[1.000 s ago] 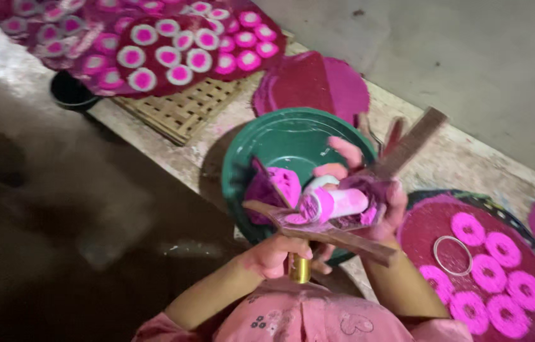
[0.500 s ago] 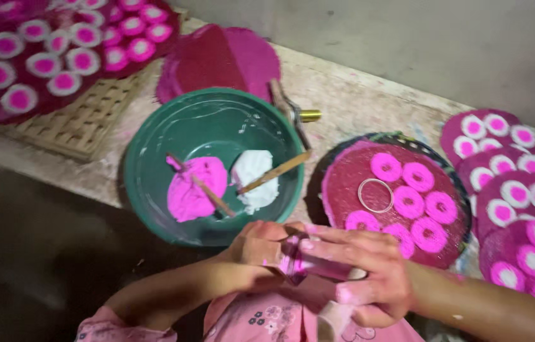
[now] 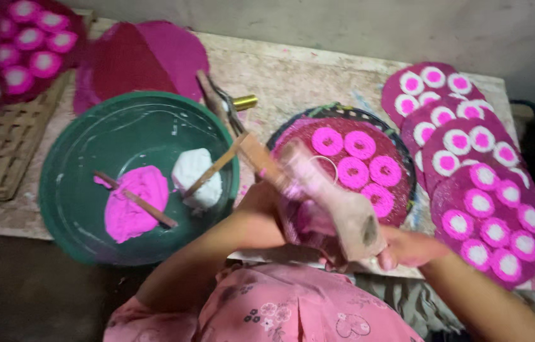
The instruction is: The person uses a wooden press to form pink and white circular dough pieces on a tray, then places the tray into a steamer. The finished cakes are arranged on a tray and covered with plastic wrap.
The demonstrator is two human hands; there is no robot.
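Both my hands hold a wooden press tool (image 3: pixel 318 193), which is blurred with motion. My left hand (image 3: pixel 260 206) grips it near its upper end, and my right hand (image 3: pixel 410 247) holds the thick lower end. The tool hangs over the near edge of a round dark tray (image 3: pixel 343 113). On the tray lies a magenta disc (image 3: pixel 308 136) with several pink rings and a thin metal ring. A green bowl (image 3: pixel 84 145) to the left holds a pink dough lump (image 3: pixel 131 202) and a white lump (image 3: pixel 194 171), each with a wooden stick in it.
Overlapping magenta discs with pink-and-white rings (image 3: pixel 476 171) cover the table's right side. Plain magenta discs (image 3: pixel 141 60) lie at the back, more decorated ones (image 3: pixel 8 44) at the far left on a woven mat (image 3: pixel 1 158). A brass cylinder (image 3: pixel 245 101) rests behind the bowl.
My hands have lifted the wooden press from in front of my body to over the tray's near edge. The view has shifted, so the bowl and tray look larger.
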